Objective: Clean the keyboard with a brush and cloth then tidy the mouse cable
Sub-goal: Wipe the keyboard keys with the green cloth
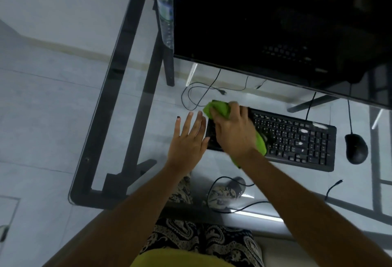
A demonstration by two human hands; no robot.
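While the right hand (pixel 232 134) is bunched around a bright green cloth (pixel 218 109), pressing it down onto the left end of the black keyboard (pixel 297 139), the left hand (pixel 188 139) sits flat and open with fingers spread, right at the keyboard's left edge around the middle of the frame. Can't really tell if the left palm is resting on the glass or floating just over it, but the thumb side looks like it's up against the keyboard corner. Part of the cloth pokes out above the right knuckles and another bit hangs out under the wrist, draped over the keys, so it's a pretty loose wad.

Keyboard runs at a slant from centre toward the right of the frame, on a glass desk (pixel 131 118) with a dark frame, so you see straight through to the pale floor tiles. Black mouse (pixel 356 149) is just beside the keyboard's right end, not touching it, and its cable (pixel 349 116) goes straight up the frame toward the monitor (pixel 275 22). That big dark screen fills the whole upper right. A clear plastic bottle (pixel 165 12) stands right against its left edge, near the top.

More thin black wires loop around above the cloth, looks like they're down on the floor under the glass. At the bottom of the frame you get patterned black-and-white trousers (pixel 201 243) and a strip of yellow shirt (pixel 180 259).
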